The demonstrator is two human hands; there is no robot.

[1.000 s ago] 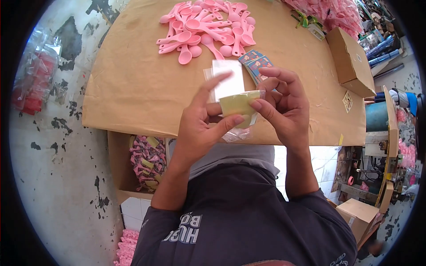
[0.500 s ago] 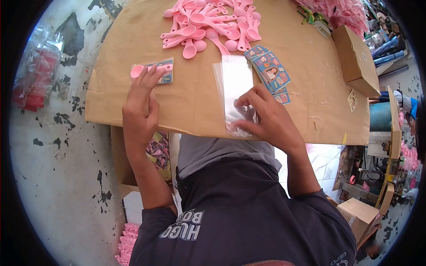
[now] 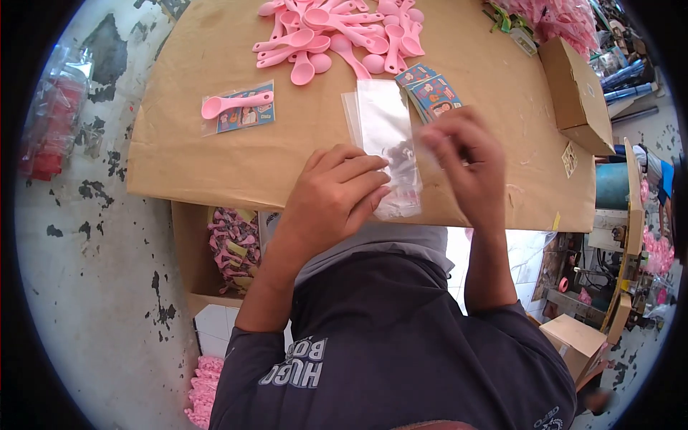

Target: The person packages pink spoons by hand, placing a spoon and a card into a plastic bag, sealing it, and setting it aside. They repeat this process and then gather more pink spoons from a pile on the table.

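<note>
A stack of clear plastic bags (image 3: pixel 387 118) lies near the table's front edge. My left hand (image 3: pixel 333 193) rests on its left side, fingers stretched and lying fairly flat. To the right of the bags, my right hand (image 3: pixel 469 161) is raised with curled fingers; motion blur hides whether it grips anything. Just beyond it are fanned blue printed cards (image 3: pixel 433 93), partly covered by that hand. Off to the left, a pink measuring spoon (image 3: pixel 236 104) lies across a clear bag with a blue card (image 3: pixel 252 115) in it, touched by neither hand.
A heap of pink spoons (image 3: pixel 344 36) covers the table's far middle. At the right edge stands a cardboard box (image 3: pixel 573 93), with pink plastic bundles (image 3: pixel 555 21) behind it. Below the table, an open carton (image 3: pixel 233 251) holds packed pink items. Brown paper covers the table (image 3: pixel 193 161).
My left hand has left the pink spoon on the carded bag and moved right to the bag stack. My right hand has lifted off the bags and shifted right toward the cards.
</note>
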